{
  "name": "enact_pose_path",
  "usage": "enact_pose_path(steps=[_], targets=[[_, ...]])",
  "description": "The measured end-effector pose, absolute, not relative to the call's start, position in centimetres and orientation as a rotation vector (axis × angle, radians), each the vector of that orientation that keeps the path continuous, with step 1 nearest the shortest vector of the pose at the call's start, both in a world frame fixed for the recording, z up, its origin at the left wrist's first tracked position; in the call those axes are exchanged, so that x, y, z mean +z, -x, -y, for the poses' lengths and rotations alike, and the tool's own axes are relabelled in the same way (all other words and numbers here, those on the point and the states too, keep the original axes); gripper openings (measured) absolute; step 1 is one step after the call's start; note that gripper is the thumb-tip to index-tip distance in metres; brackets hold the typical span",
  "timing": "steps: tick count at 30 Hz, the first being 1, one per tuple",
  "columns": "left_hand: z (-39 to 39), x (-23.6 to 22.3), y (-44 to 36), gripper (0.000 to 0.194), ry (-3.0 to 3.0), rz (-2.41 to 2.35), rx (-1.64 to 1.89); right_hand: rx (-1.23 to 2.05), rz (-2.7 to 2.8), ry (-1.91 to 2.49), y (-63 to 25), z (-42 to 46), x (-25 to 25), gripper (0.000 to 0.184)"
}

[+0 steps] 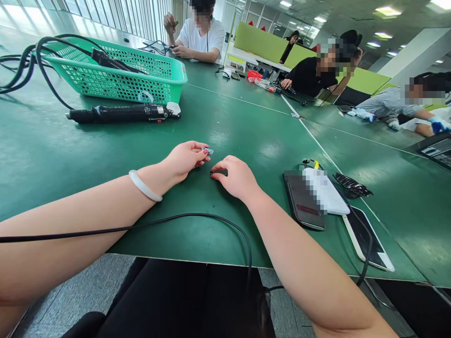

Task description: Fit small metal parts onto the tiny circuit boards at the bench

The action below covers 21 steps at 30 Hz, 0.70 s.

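Observation:
My left hand (183, 159) rests on the green table (105, 155) with its fingers pinched on a small clear part (208, 151) at the fingertips. A white bangle (143, 186) circles that wrist. My right hand (235, 175) lies just to the right, fingers curled down over a small dark part (220, 172) on the table surface. The two hands are a few centimetres apart.
A black electric screwdriver (121, 113) lies in front of a green basket (116, 70) with black cables. Two phones (303, 199) and a white box (326, 191) lie at the right, beside a black comb-like piece (351, 184). A black cable (197, 217) crosses the near edge. Other people sit at the far side.

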<state>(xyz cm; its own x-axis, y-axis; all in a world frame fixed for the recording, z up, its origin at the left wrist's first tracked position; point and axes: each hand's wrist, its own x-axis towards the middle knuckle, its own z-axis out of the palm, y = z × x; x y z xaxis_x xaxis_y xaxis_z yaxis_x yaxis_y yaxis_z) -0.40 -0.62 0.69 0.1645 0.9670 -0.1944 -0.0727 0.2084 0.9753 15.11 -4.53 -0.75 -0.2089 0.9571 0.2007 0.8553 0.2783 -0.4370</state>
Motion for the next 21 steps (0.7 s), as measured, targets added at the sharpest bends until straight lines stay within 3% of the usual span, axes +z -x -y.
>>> enact_pose_path(steps=[9,21], targets=[[0.8,0.6,0.5,0.015,-1.2,-1.15,0.902,0.082,2.278,1.619,-14.5,3.7,-1.8,0.018],[1.4,1.2,0.9,0.017,-1.445,-0.902,0.66,0.423,1.937,1.106,-16.8,4.4,0.2,0.017]])
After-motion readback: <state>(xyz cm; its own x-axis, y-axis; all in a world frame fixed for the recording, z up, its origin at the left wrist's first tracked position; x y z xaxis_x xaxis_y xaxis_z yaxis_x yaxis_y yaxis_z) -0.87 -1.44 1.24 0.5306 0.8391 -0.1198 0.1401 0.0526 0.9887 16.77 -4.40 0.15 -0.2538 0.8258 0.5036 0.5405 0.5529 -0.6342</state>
